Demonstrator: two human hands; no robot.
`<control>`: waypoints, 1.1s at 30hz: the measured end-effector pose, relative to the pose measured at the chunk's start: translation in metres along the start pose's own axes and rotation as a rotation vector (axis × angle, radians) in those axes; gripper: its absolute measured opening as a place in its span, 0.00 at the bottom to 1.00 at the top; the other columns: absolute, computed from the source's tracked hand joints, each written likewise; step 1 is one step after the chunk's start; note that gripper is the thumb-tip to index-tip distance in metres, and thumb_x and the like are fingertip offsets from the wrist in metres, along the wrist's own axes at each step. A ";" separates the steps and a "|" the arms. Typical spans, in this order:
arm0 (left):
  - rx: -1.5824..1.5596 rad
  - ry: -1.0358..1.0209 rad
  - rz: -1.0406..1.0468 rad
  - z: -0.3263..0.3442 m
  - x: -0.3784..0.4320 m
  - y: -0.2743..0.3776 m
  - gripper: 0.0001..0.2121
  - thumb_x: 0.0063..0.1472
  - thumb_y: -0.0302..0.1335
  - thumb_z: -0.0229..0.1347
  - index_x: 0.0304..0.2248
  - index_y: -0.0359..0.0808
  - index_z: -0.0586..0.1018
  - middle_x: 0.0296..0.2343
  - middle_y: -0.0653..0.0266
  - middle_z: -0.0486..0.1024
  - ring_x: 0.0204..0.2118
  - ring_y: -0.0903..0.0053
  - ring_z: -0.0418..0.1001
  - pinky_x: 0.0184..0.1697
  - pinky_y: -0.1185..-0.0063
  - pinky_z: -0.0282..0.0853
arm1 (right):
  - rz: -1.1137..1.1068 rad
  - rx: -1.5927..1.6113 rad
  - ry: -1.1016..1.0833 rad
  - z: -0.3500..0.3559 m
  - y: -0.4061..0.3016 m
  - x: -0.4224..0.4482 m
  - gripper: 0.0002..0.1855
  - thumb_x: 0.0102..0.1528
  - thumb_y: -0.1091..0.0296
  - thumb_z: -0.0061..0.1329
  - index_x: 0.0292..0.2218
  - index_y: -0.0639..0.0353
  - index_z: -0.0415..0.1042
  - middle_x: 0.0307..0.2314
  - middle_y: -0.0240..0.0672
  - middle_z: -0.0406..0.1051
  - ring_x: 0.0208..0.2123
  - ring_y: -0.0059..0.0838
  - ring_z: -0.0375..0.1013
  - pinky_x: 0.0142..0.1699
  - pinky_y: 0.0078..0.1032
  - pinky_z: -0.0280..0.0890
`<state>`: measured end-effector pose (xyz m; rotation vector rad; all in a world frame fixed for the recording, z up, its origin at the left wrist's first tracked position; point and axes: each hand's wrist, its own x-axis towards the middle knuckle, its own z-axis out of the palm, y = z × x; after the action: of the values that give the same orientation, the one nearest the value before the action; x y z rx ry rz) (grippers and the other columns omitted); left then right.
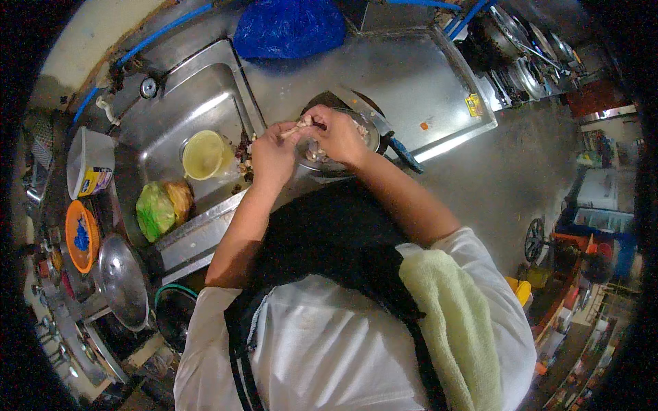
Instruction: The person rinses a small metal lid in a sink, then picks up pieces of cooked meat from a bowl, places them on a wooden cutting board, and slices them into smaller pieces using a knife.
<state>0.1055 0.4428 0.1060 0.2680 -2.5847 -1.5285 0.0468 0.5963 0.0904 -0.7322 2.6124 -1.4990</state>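
Note:
My left hand (pixel 274 152) and my right hand (pixel 336 134) meet above a round bowl (pixel 336 168). Between their fingertips is a pale, elongated piece of food (pixel 291 132), possibly meat on a bone; its exact kind is unclear. More pale pieces (pixel 314 153) lie in the bowl, partly hidden by my right hand. A knife with a dark blue handle (pixel 406 154) rests just right of the bowl, its blade (pixel 379 125) pointing away from me. Left of my left hand, dark and pale food scraps (pixel 243 154) lie along the sink's edge.
The steel sink (pixel 190 97) on the left holds a yellowish plastic tub (pixel 204 155) and a green plastic bag (pixel 156 210). A blue plastic bag (pixel 290 28) stands at the back of the steel counter (pixel 411 67). Pots (pixel 496 36) crowd the far right; an orange basket (pixel 73 251) sits at left.

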 end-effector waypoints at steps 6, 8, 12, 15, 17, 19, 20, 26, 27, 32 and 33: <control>-0.257 0.028 0.016 0.010 -0.003 -0.026 0.11 0.57 0.28 0.57 0.38 0.30 0.78 0.29 0.56 0.79 0.29 0.77 0.76 0.36 0.79 0.69 | 0.165 0.239 0.169 0.004 0.020 0.004 0.12 0.53 0.64 0.54 0.36 0.62 0.72 0.26 0.34 0.73 0.28 0.24 0.72 0.35 0.23 0.66; -0.393 0.011 -0.020 0.016 -0.003 -0.039 0.11 0.57 0.28 0.57 0.38 0.30 0.78 0.29 0.56 0.79 0.30 0.76 0.76 0.37 0.79 0.69 | 0.279 0.102 0.113 -0.008 0.018 0.000 0.13 0.53 0.65 0.54 0.37 0.64 0.73 0.28 0.38 0.74 0.29 0.29 0.73 0.36 0.24 0.66; -0.217 0.034 0.054 0.019 0.004 -0.057 0.14 0.56 0.29 0.58 0.41 0.33 0.77 0.30 0.55 0.79 0.31 0.71 0.77 0.37 0.78 0.69 | -0.130 -0.538 0.226 -0.005 0.025 -0.011 0.15 0.51 0.66 0.54 0.39 0.65 0.73 0.32 0.43 0.74 0.32 0.37 0.73 0.38 0.27 0.67; -0.045 0.052 0.125 0.021 0.001 -0.049 0.15 0.56 0.30 0.58 0.42 0.34 0.76 0.31 0.54 0.79 0.31 0.68 0.78 0.36 0.76 0.69 | -0.147 -0.351 0.247 0.003 0.027 -0.008 0.17 0.50 0.66 0.54 0.41 0.62 0.73 0.35 0.46 0.73 0.36 0.45 0.72 0.41 0.31 0.66; -0.021 0.053 0.148 0.022 -0.003 -0.038 0.14 0.55 0.30 0.58 0.42 0.35 0.76 0.31 0.54 0.78 0.31 0.66 0.77 0.36 0.75 0.70 | -0.072 -0.017 0.045 0.005 0.022 -0.008 0.16 0.49 0.59 0.52 0.38 0.58 0.74 0.35 0.46 0.73 0.37 0.47 0.71 0.44 0.37 0.65; -0.058 0.122 0.167 0.021 -0.004 -0.030 0.12 0.55 0.30 0.58 0.38 0.34 0.78 0.31 0.54 0.78 0.31 0.66 0.77 0.35 0.75 0.70 | -0.053 0.003 -0.001 0.002 0.012 -0.007 0.15 0.49 0.60 0.52 0.37 0.58 0.74 0.34 0.47 0.73 0.37 0.48 0.71 0.43 0.38 0.65; -0.058 0.124 0.167 0.023 -0.004 -0.032 0.12 0.55 0.30 0.58 0.38 0.34 0.78 0.31 0.54 0.78 0.31 0.66 0.77 0.35 0.75 0.70 | -0.033 0.023 -0.046 0.001 0.009 -0.007 0.14 0.49 0.60 0.51 0.36 0.58 0.74 0.33 0.47 0.73 0.36 0.50 0.71 0.42 0.39 0.65; 0.027 0.080 0.170 0.023 -0.010 -0.015 0.10 0.55 0.29 0.59 0.36 0.34 0.78 0.31 0.53 0.78 0.32 0.63 0.77 0.35 0.74 0.69 | -0.005 -0.164 0.147 0.012 0.019 -0.014 0.12 0.57 0.63 0.46 0.35 0.63 0.71 0.29 0.46 0.72 0.31 0.40 0.73 0.37 0.32 0.65; 0.015 0.059 0.180 0.027 -0.011 -0.016 0.10 0.55 0.27 0.58 0.36 0.34 0.78 0.32 0.54 0.78 0.34 0.67 0.77 0.38 0.76 0.70 | -0.004 -0.164 0.149 0.013 0.023 -0.014 0.12 0.57 0.63 0.46 0.35 0.63 0.71 0.29 0.46 0.72 0.31 0.40 0.73 0.37 0.32 0.65; -0.021 0.004 0.145 0.026 -0.009 -0.013 0.09 0.56 0.26 0.58 0.37 0.33 0.78 0.33 0.55 0.79 0.36 0.71 0.78 0.41 0.77 0.70 | 0.290 0.266 0.045 0.016 0.041 -0.009 0.14 0.61 0.59 0.41 0.37 0.61 0.72 0.27 0.42 0.72 0.31 0.30 0.73 0.38 0.29 0.65; -0.040 0.024 0.172 0.026 -0.007 -0.017 0.09 0.56 0.26 0.57 0.37 0.33 0.78 0.33 0.55 0.79 0.36 0.71 0.78 0.40 0.77 0.70 | 0.289 0.265 0.043 0.013 0.036 -0.008 0.14 0.61 0.59 0.41 0.37 0.61 0.72 0.27 0.42 0.72 0.31 0.30 0.73 0.38 0.29 0.65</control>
<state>0.1092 0.4581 0.0785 0.0572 -2.4825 -1.5054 0.0442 0.6044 0.0523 -0.2874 2.3516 -1.7324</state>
